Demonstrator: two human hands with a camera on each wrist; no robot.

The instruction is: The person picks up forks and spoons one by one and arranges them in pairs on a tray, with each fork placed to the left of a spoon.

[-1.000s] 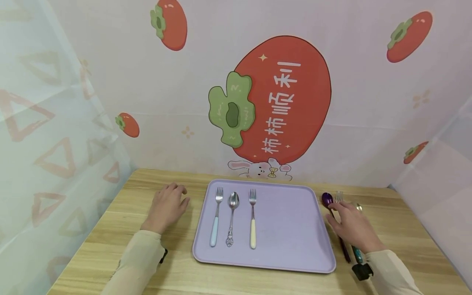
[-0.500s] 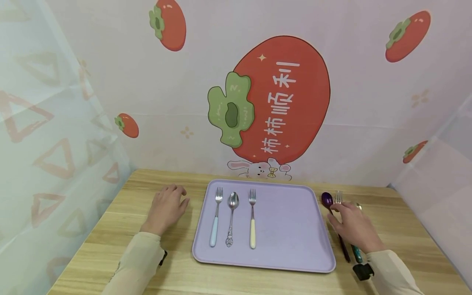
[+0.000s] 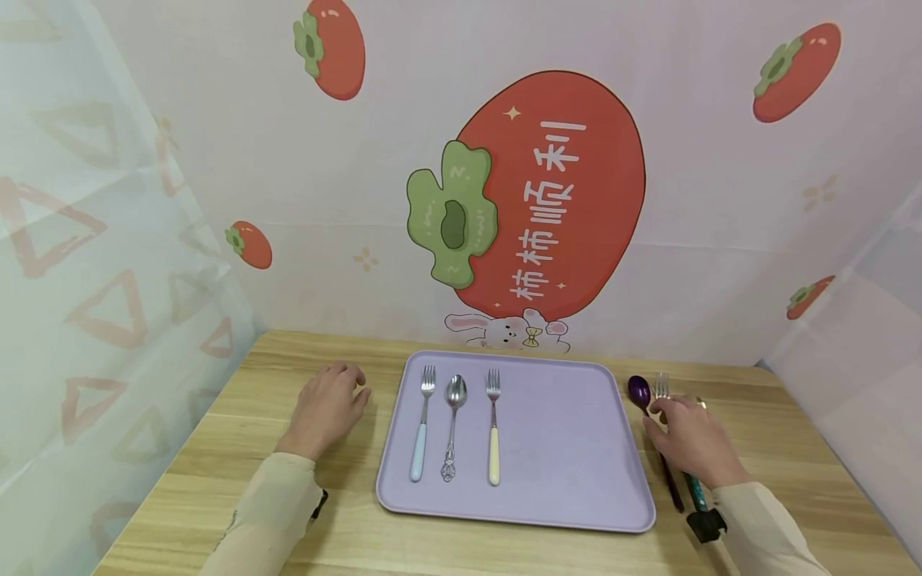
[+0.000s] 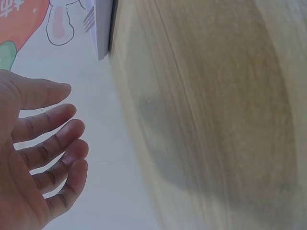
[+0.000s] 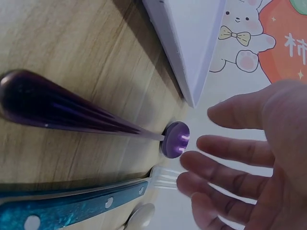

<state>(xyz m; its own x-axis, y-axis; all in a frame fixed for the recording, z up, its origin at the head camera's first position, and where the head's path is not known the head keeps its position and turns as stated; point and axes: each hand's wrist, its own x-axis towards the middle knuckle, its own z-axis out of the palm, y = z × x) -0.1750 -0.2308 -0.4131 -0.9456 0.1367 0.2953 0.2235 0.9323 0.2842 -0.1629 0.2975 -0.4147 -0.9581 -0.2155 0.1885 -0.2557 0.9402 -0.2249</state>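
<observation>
My left hand (image 3: 326,408) hovers over the table left of the tray, fingers loosely bent around nothing; the left wrist view shows the same hand (image 4: 43,153) above bare wood. Right of the tray, my right hand (image 3: 693,438) hangs over the cutlery, holding nothing. Beneath or beside it lie a purple spoon (image 3: 639,390), a fork with a teal handle (image 3: 696,493) and another spoon (image 3: 701,403), partly hidden by the hand. In the right wrist view, the purple spoon (image 5: 176,139) and teal handle (image 5: 81,203) are apart from the fingers (image 5: 230,167).
A lilac tray (image 3: 569,432) sits mid-table. On its left half lie a blue-handled fork (image 3: 419,452), a silver spoon (image 3: 456,392) and a cream-handled fork (image 3: 494,456), side by side. Behind the table (image 3: 338,528) stands a printed backdrop (image 3: 691,280).
My right hand has shifted very slightly, its fingertips a little more bent near the fork's tines. The left hand and all the cutlery stay where they were.
</observation>
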